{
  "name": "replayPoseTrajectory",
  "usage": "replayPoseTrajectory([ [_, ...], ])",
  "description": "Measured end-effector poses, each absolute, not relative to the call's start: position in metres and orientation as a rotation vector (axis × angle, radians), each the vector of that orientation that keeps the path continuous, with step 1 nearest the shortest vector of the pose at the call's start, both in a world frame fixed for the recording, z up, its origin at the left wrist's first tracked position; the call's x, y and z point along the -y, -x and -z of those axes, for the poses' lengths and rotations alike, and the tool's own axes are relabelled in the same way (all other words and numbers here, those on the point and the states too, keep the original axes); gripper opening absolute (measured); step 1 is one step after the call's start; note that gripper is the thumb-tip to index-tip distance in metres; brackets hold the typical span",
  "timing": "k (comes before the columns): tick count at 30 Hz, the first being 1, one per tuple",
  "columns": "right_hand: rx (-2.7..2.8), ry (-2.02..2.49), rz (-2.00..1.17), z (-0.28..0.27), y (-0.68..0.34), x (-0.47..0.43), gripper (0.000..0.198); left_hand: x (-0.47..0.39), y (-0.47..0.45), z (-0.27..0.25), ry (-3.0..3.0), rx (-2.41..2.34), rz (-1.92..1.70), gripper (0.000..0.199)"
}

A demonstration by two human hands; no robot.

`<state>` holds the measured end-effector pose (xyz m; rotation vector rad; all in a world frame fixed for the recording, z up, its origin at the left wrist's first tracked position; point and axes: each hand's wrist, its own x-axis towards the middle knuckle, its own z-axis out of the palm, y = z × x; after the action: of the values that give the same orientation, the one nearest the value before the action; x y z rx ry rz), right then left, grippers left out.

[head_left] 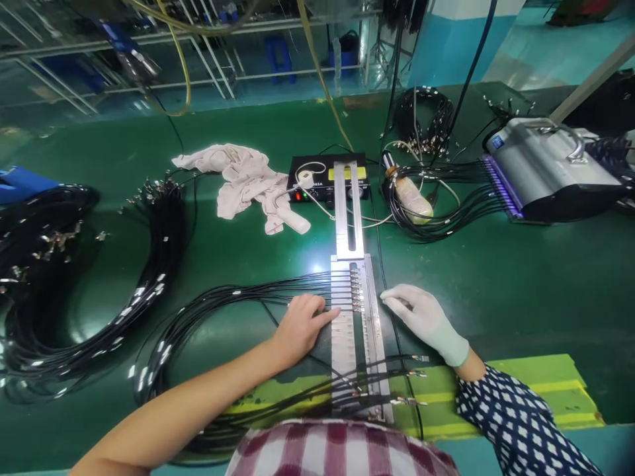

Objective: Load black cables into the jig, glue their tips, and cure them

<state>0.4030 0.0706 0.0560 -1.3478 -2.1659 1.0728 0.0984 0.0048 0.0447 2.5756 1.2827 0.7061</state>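
Note:
My bare left hand (303,328) is at the left edge of a long slotted metal fixture (342,337). One digit stretches onto the fixture at the lowest of a row of black cables (302,283); the other fingers are curled over that cable. The cables lie side by side across the fixture, their small metal ends (356,287) lined up over its slot. Just right of the fixture is my right hand (421,316), in a white glove, its thumb and forefinger tips together. Whatever may be between those tips is too small to make out.
Looser cables (367,383) cross the fixture's near end. Large cable bundles (159,264) lie left. Behind stand a black control box (317,168), a pinkish cloth (248,178) and a bottle (414,198). A silver lamp unit (550,172) glows violet at right, over cable ends.

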Motion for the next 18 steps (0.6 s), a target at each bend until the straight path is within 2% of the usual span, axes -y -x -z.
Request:
replayPoseTrajectory([
  [7,2.175,1.441,-1.023,-0.059,-0.387,-0.069,0.024,-0.013,-0.107,-0.047,-2.677,-1.220,-0.578,0.030],
  [12,2.380,1.527,-0.779,-0.057,-0.360,-0.065,0.048,-0.020,-0.120,-0.044,-2.800,-1.272,-0.476,0.034],
  [18,2.345,1.639,-0.658,-0.050,-0.349,-0.066,0.033,-0.015,-0.119,-0.038,-2.867,-1.262,-0.348,0.039],
])
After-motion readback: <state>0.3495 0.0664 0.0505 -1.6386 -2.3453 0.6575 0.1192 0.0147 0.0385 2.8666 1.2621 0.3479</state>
